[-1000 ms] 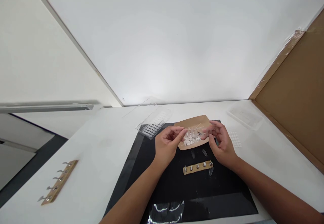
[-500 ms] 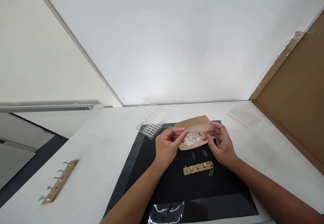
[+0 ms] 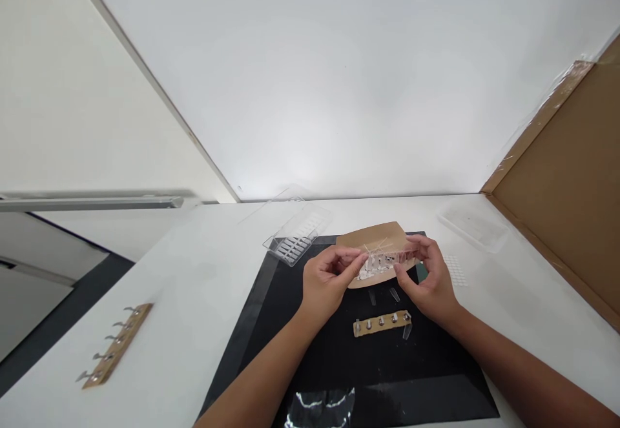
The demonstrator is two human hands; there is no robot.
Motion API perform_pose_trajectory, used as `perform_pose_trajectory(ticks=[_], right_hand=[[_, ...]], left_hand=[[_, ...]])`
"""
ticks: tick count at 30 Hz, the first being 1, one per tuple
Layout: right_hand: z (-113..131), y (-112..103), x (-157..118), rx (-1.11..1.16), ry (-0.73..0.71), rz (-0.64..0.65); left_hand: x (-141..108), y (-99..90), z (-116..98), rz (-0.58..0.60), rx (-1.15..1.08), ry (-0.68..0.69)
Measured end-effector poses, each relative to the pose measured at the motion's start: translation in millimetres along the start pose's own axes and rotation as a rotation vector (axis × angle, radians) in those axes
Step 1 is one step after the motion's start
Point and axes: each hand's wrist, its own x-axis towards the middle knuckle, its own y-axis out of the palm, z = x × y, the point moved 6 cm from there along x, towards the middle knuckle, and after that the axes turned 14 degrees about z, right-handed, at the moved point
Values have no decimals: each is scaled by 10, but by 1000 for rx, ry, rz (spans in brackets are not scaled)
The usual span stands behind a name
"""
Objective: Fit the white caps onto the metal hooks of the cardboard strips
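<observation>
My left hand (image 3: 332, 279) and my right hand (image 3: 423, 279) pinch opposite ends of a clear plastic strip (image 3: 382, 255) that seems to carry transparent tips. It spans the opening of a brown paper tray (image 3: 371, 234), which holds small white pieces and thin clear sticks. Both hands are closed with thumb against fingers. Just below them, loose clear nail tips (image 3: 394, 294) lie on the black mat (image 3: 334, 350). Nearer to me is a brown strip (image 3: 381, 323) with several round metal studs topped with white. Another clear tip (image 3: 407, 331) rests by its right end.
Left on the white table stands a second brown strip (image 3: 119, 347) bearing several nail tips on stalks. A clear compartment box (image 3: 295, 241) is behind the mat's left corner. At right are a clear lid-like tray (image 3: 472, 228), a sheet of white dots (image 3: 455, 270) and a cardboard panel (image 3: 562, 183).
Both hands still hold the clear strip over the paper tray. My right fingers have curled slightly differently along it. The whole view has shifted a little.
</observation>
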Motion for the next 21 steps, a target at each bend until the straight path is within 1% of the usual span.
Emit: perform_pose_trajectory(ticks=[4, 6, 16, 21], right_hand=[[75, -43, -8, -192, -22, -32], [106, -51, -5, -236, -26, -31], [87, -66, -15, -209, 57, -30], [118, -69, -3, -234, 67, -21]], left_hand=[[-7, 22, -17, 30, 9, 13], [-13, 30, -33, 43, 23, 23], [-51, 74, -71, 96, 72, 49], [-51, 98, -103, 117, 75, 66]])
